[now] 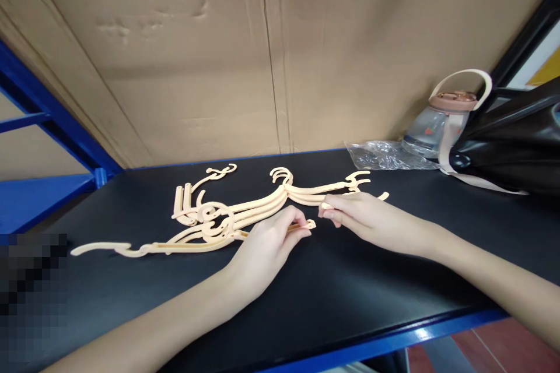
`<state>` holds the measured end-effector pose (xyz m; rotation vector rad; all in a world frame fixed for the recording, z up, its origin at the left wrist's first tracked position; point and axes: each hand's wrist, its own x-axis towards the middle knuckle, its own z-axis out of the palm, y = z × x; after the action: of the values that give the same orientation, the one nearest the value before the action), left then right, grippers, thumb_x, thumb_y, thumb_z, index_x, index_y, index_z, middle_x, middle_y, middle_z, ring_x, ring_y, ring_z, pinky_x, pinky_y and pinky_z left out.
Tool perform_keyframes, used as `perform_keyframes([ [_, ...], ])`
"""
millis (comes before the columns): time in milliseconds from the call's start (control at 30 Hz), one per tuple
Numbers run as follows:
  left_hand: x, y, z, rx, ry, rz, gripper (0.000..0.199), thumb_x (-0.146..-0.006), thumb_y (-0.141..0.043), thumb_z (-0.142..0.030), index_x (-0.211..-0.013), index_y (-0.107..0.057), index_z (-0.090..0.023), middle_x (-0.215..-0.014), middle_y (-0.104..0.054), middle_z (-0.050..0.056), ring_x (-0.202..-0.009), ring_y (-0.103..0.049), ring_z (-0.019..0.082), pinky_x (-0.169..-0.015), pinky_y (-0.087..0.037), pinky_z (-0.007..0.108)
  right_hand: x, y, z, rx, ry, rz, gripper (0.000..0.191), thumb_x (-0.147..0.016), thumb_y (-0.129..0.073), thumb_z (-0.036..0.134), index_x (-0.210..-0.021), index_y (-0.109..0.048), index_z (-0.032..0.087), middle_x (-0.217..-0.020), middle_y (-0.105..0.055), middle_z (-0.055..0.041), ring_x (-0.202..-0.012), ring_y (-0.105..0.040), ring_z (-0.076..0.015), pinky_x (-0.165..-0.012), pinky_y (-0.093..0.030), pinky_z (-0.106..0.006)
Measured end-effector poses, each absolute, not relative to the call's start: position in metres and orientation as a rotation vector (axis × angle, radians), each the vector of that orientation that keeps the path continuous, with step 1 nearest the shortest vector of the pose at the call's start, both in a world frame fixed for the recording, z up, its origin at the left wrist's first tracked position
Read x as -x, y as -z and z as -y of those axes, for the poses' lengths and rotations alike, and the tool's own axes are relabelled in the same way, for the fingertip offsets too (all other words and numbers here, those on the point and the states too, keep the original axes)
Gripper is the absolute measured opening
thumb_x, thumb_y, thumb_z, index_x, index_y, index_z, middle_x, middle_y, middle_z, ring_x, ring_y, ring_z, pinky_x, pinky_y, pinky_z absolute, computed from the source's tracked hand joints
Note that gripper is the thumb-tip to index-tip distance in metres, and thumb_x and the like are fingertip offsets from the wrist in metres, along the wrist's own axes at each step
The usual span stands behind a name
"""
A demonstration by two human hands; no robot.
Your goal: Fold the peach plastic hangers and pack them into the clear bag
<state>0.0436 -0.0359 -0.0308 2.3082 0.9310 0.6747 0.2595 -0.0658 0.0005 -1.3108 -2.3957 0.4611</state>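
Observation:
My left hand (pixel 268 245) pinches a cream plastic hanger arm (pixel 310 224), whose holed end sticks out past the fingertips. Facing it across a small gap, my right hand (pixel 370 217) has its fingers closed on another cream hanger part (pixel 325 206). Only its tip shows at the fingers; a curved cream end (pixel 384 196) appears behind that hand, and I cannot tell if it is the same piece. Just beyond both hands lie several cream hangers (pixel 258 207), side by side with hooks pointing away. More hanger parts (pixel 175 247) overlap to the left.
The black tabletop (pixel 350 291) has a blue front edge (pixel 394 342). Cardboard (pixel 196 70) stands along the back. At the far right are a clear plastic bag (pixel 380 154), a strapped water bottle (pixel 433 125) and a black bag (pixel 520 134). A blue metal frame (pixel 56 122) rises at left.

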Motion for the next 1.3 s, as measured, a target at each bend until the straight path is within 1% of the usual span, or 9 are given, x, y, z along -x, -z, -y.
perform_keyframes([
  [100, -0.045, 0.032, 0.034, -2.269, -0.701, -0.943, 0.007, -0.091, -0.046, -0.027, -0.089, -0.050, -0.022, -0.083, -0.061, -0.002, -0.070, -0.059, 0.012, -0.064, -0.046, 0.023, -0.254, 0.004, 0.070, 1.314, -0.370, 2.382, 0.021, -0.098, -0.030, 0.024, -0.087, -0.047, 0.019, -0.079, -0.058, -0.0019, -0.067, -0.053, -0.0135, -0.063, -0.040, -0.026],
  [200, -0.046, 0.034, 0.034, -2.242, -0.727, -0.927, 0.008, -0.091, -0.046, -0.027, -0.089, -0.050, -0.021, -0.082, -0.062, -0.002, -0.068, -0.058, 0.012, -0.062, -0.046, 0.024, -0.251, 0.011, 0.070, 1.339, -0.346, 2.339, 0.019, -0.097, -0.033, 0.022, -0.086, -0.047, 0.019, -0.078, -0.059, -0.0014, -0.066, -0.054, -0.0133, -0.061, -0.039, -0.025],
  [300, -0.046, 0.034, 0.033, -2.227, -0.754, -0.924, 0.008, -0.090, -0.046, -0.027, -0.087, -0.050, -0.021, -0.080, -0.061, -0.001, -0.067, -0.058, 0.013, -0.061, -0.046, 0.025, -0.250, 0.013, 0.067, 1.368, -0.333, 2.336, 0.016, -0.096, -0.037, 0.022, -0.088, -0.051, 0.018, -0.077, -0.060, -0.0018, -0.067, -0.056, -0.0139, -0.063, -0.040, -0.025],
  [433, -0.046, 0.034, 0.032, -2.227, -0.758, -0.928, 0.008, -0.090, -0.046, -0.027, -0.087, -0.050, -0.020, -0.080, -0.060, -0.001, -0.069, -0.058, 0.013, -0.061, -0.046, 0.025, -0.251, 0.011, 0.065, 1.375, -0.282, 2.400, 0.019, -0.096, -0.039, 0.025, -0.089, -0.055, 0.018, -0.074, -0.060, -0.0020, -0.065, -0.055, -0.0141, -0.062, -0.039, -0.025],
  [600, -0.046, 0.036, 0.031, -2.203, -0.776, -0.922, 0.009, -0.091, -0.046, -0.027, -0.086, -0.050, -0.020, -0.080, -0.059, -0.001, -0.068, -0.057, 0.013, -0.061, -0.046, 0.025, -0.249, 0.011, 0.067, 1.329, -0.207, 2.415, 0.023, -0.096, -0.038, 0.025, -0.092, -0.059, 0.018, -0.082, -0.062, -0.0041, -0.072, -0.057, -0.0148, -0.063, -0.039, -0.025],
  [800, -0.047, 0.037, 0.031, -2.207, -0.788, -0.923, 0.008, -0.091, -0.047, -0.027, -0.086, -0.049, -0.021, -0.078, -0.057, -0.002, -0.068, -0.056, 0.012, -0.062, -0.045, 0.024, -0.248, 0.014, 0.066, 1.358, -0.150, 2.437, 0.024, -0.097, -0.036, 0.024, -0.091, -0.059, 0.017, -0.083, -0.063, -0.0049, -0.072, -0.058, -0.0152, -0.063, -0.039, -0.025],
  [1000, -0.046, 0.037, 0.031, -2.240, -0.788, -0.925, 0.008, -0.090, -0.047, -0.027, -0.086, -0.050, -0.021, -0.081, -0.060, -0.002, -0.070, -0.058, 0.013, -0.064, -0.047, 0.026, -0.243, 0.022, 0.069, 1.380, 0.227, 2.497, 0.023, -0.095, -0.036, 0.020, -0.082, -0.055, 0.015, -0.076, -0.061, -0.0051, -0.065, -0.056, -0.0163, -0.057, -0.032, -0.027],
  [1167, -0.045, 0.038, 0.033, -2.299, -0.748, -0.958, 0.007, -0.091, -0.046, -0.025, -0.087, -0.050, -0.021, -0.081, -0.061, -0.001, -0.072, -0.060, 0.014, -0.066, -0.048, 0.027, -0.240, 0.027, 0.071, 1.414, 0.315, 2.561, 0.019, -0.093, -0.038, 0.017, -0.081, -0.054, 0.015, -0.068, -0.060, -0.0025, -0.051, -0.053, -0.0127, -0.048, -0.021, -0.027],
  [1300, -0.044, 0.041, 0.034, -2.313, -0.760, -0.944, 0.007, -0.091, -0.045, -0.021, -0.086, -0.050, -0.021, -0.084, -0.062, -0.001, -0.076, -0.061, 0.014, -0.069, -0.048, 0.027, -0.239, 0.030, 0.072, 1.388, 0.421, 2.649, 0.012, -0.089, -0.041, 0.010, -0.083, -0.051, 0.014, -0.065, -0.058, -0.0015, -0.047, -0.051, -0.0115, -0.045, -0.017, -0.028],
])
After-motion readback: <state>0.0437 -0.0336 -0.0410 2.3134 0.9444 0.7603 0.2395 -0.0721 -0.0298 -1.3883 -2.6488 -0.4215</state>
